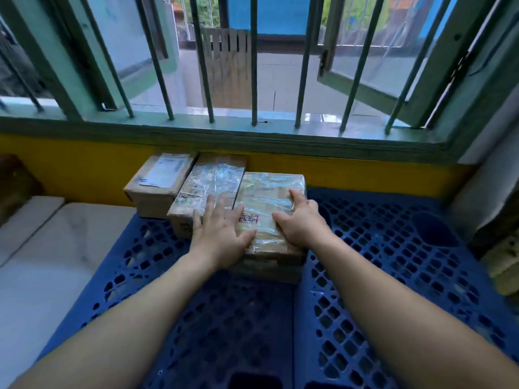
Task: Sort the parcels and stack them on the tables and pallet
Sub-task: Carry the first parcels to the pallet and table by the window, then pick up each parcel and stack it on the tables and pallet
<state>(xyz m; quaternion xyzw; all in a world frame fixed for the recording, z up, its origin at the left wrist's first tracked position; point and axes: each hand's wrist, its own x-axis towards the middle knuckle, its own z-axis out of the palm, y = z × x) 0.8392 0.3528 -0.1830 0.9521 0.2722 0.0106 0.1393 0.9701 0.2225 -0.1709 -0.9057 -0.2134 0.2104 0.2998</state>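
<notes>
Three cardboard parcels sit in a row on the blue plastic pallet, against the yellow wall. The right parcel is wrapped in clear tape and bears a red stamp. My left hand lies flat with straight fingers on its left side, reaching over onto the middle taped parcel. My right hand rests on the right parcel's right edge, fingers spread over the top and thumb on its surface. The left parcel carries a white shipping label and nothing touches it.
A white stone slab lies left of the pallet. A barred window with open shutters runs above the yellow wall. A grey and dark bulky object stands at the pallet's right edge.
</notes>
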